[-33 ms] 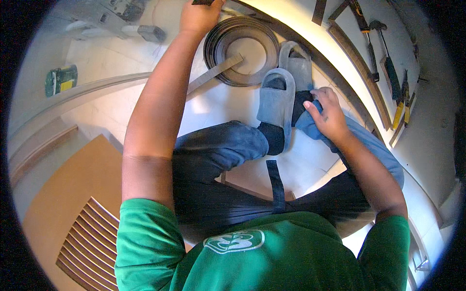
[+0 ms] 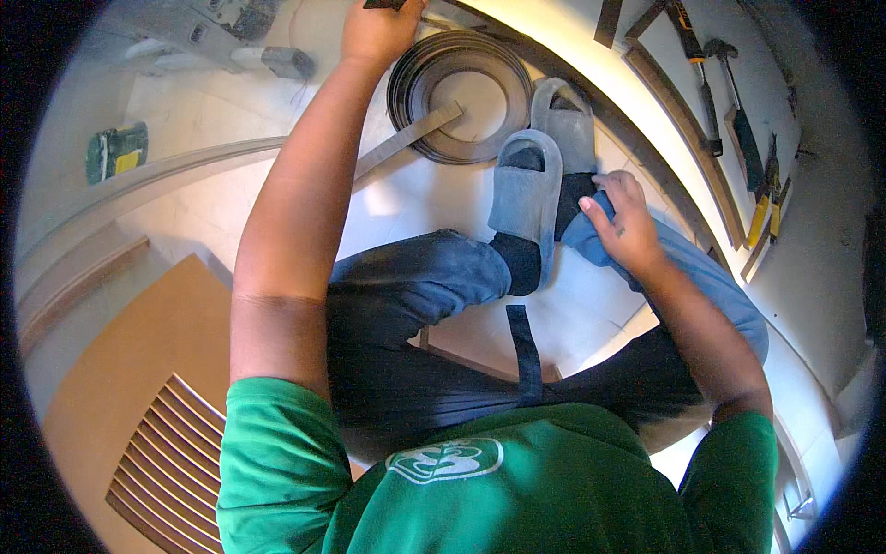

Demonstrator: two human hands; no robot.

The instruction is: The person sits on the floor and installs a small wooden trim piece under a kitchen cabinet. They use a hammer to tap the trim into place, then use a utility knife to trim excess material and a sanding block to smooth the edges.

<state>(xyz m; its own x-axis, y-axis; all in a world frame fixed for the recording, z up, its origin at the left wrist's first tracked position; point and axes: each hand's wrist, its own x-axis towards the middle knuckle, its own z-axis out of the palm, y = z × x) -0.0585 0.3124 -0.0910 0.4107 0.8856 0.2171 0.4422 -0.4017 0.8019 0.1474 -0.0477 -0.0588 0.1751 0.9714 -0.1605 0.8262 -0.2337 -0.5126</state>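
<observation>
At the top edge my left hand point(image 2: 378, 37) is closed, with a small dark piece point(image 2: 385, 4) showing at its fingers. Most of that piece is cut off by the picture's edge. Just beside this hand lies a coil of flat brown strip point(image 2: 411, 102), probably edge banding. Its loose end point(image 2: 411, 141) crosses the floor and passes behind my left forearm. My right hand point(image 2: 629, 223) rests on the blue trouser leg point(image 2: 688, 254) by the ankle, thumb apart from the lightly bent fingers, nothing in it. Grey slides point(image 2: 521, 198) are on my feet.
Slatted brown panel point(image 2: 120, 351) leans at lower left. A green tub point(image 2: 117, 153) stands farther left. On the right lie a screwdriver point(image 2: 706, 102), a hammer point(image 2: 734, 83), yellow-handled pliers point(image 2: 764, 208) and a long brown strip point(image 2: 688, 138). A grey power tool point(image 2: 286, 62) is at upper left.
Almost nothing differs. My right hand has shifted very slightly, still on the trouser leg; my left arm has edged a little to the left.
</observation>
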